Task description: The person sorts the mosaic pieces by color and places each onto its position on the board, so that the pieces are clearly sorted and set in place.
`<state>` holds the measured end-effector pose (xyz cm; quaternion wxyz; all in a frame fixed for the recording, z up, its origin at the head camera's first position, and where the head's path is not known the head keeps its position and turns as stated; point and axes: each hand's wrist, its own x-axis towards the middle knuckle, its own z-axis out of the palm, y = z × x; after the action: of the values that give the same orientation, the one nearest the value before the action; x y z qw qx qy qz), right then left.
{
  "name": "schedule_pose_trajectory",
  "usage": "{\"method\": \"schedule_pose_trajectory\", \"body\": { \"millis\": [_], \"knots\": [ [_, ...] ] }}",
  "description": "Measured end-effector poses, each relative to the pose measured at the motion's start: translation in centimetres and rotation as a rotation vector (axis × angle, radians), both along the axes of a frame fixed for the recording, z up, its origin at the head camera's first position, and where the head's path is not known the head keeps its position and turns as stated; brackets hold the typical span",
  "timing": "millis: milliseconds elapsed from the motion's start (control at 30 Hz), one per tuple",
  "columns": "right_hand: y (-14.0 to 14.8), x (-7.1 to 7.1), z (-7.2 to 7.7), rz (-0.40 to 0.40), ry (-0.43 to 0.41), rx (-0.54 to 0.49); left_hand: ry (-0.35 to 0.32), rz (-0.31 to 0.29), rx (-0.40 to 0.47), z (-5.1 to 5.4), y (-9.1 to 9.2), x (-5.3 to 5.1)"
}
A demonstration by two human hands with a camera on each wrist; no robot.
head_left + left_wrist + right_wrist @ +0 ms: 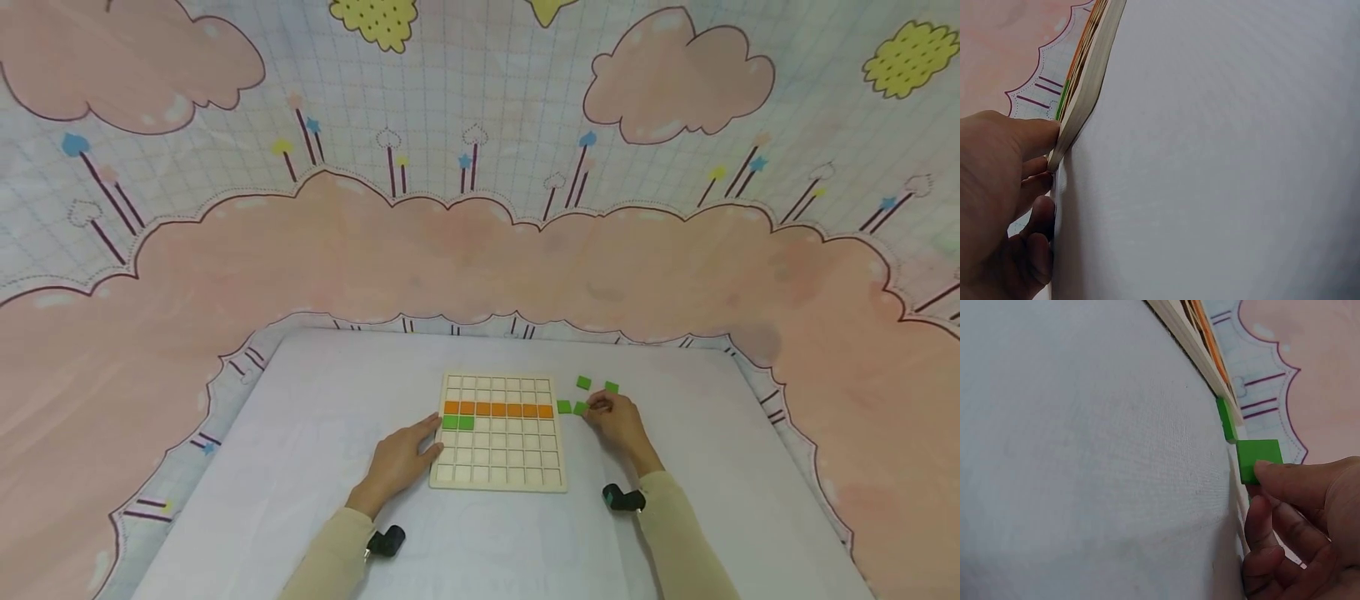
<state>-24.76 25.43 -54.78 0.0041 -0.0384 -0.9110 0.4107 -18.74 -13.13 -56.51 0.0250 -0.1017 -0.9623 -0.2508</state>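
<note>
A pale wooden grid board (495, 481) lies flat on the white table. One row of it holds orange square tiles (498, 410), and two green tiles (458, 422) fill the left cells of the row below. My left hand (402, 457) rests its fingertips against the board's left edge, also visible in the left wrist view. Right of the board, my right hand (617, 423) pinches a green square tile (1259, 453) between thumb and fingers. Three other green tiles are around it: one beside the board (564, 407) and two farther back (583, 382).
The white tabletop (315, 400) extends on both sides of the board. Behind it hangs a cloth (480, 258) printed with clouds and stars. A small black device (387, 542) is strapped at the left wrist, another (624, 498) at the right.
</note>
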Motion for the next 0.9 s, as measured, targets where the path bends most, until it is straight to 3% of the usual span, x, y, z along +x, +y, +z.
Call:
{"method": "schedule_pose_trajectory", "body": {
  "millis": [300, 900],
  "knots": [
    [-0.1, 0.9, -0.1, 0.003, 0.042, -0.033, 0.003, 0.005, -0.007, -0.2, 0.0, 0.0],
    [-2.2, 2.5, 1.3, 0.006, 0.106, -0.122, 0.003, 0.006, -0.007, 0.1, 0.1, 0.1]
  ]
}}
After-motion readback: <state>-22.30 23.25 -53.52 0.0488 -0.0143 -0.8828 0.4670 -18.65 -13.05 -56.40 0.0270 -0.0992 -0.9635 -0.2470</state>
